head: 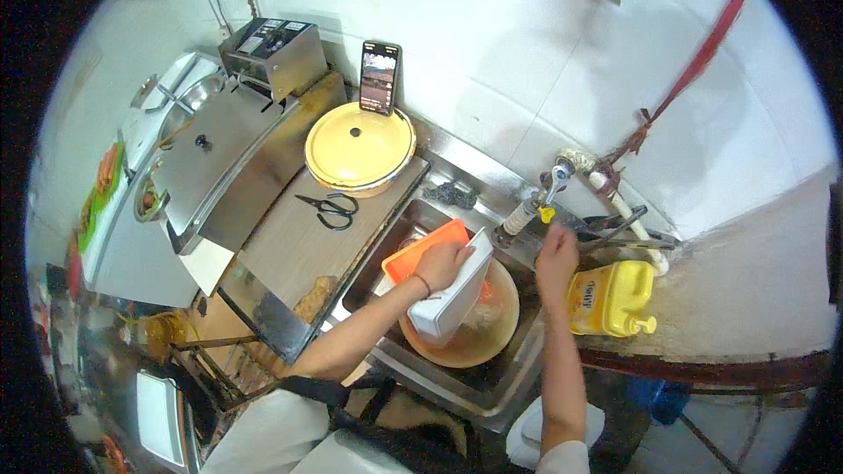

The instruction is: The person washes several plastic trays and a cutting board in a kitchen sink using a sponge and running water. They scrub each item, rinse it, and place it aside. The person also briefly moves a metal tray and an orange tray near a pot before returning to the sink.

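My left hand (442,268) grips the rim of a white plastic container (453,313), which is tilted over a large round basin (504,322). The basin sits in a stainless steel sink (520,375), and what it holds is blurred. Beside the same hand, an orange plastic tray (402,261) leans in the sink; whether my fingers touch it is unclear. My right hand (557,260) is just below the yellow handle (546,214) of the metal faucet (557,179). Its fingers are bent and blurred, with nothing visible in them.
A yellow detergent jug (616,299) stands right of the sink. Dark scouring mesh (451,195) lies behind it. On the left board (283,237) are black scissors (332,209) and a yellow lidded enamel pot (359,148), with a phone (380,79) upright behind. Farther left is a steel fryer (211,151).
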`<state>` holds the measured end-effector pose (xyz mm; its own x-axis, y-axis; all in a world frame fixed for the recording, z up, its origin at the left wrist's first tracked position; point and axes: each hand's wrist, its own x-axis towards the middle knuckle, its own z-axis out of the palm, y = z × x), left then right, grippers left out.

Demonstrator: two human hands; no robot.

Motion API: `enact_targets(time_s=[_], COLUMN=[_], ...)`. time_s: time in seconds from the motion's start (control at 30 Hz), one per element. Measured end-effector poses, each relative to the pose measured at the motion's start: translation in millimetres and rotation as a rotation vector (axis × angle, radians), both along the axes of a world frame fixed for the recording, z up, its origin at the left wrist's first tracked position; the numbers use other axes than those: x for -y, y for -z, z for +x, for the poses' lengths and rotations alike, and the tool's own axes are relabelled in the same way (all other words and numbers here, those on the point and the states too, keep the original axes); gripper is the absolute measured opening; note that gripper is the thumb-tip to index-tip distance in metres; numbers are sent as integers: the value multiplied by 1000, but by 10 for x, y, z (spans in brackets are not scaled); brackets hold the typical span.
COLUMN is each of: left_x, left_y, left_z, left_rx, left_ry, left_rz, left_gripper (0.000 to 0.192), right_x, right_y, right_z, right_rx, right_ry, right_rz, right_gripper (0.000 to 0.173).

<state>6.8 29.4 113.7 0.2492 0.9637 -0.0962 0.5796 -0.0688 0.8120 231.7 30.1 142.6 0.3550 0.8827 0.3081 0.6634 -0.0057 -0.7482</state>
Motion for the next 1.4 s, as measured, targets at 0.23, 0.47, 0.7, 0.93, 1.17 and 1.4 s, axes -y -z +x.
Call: enact_targets(time_s=[0.23, 0.47, 0.7, 0.93, 1.17, 1.4], left_x=[-369, -530, -743, -518, 148, 682], left_y=[-78, 138, 380, 213, 66, 123], left_z=[135, 310, 457, 316, 290, 653], left_rx=[113, 194, 217, 534, 672, 699], left_ry=[135, 186, 137, 149, 160, 309], left_rz=[23, -146, -187, -381, -268, 53], left_gripper=[38, 37, 27, 21, 27, 35], right_x=[-490, -561, -619, -346, 214, 333], right_y=[-1647, -1404, -1237, -458, 30, -345], right_z=[-858, -681, -467, -90, -367, -383], right_rx=[480, 711, 801, -529, -278, 257], right_ry=[141, 54, -19, 64, -45, -175], right_rz=[-340, -234, -127, 31, -544, -595], right_gripper=[43, 35, 30, 44, 72, 49])
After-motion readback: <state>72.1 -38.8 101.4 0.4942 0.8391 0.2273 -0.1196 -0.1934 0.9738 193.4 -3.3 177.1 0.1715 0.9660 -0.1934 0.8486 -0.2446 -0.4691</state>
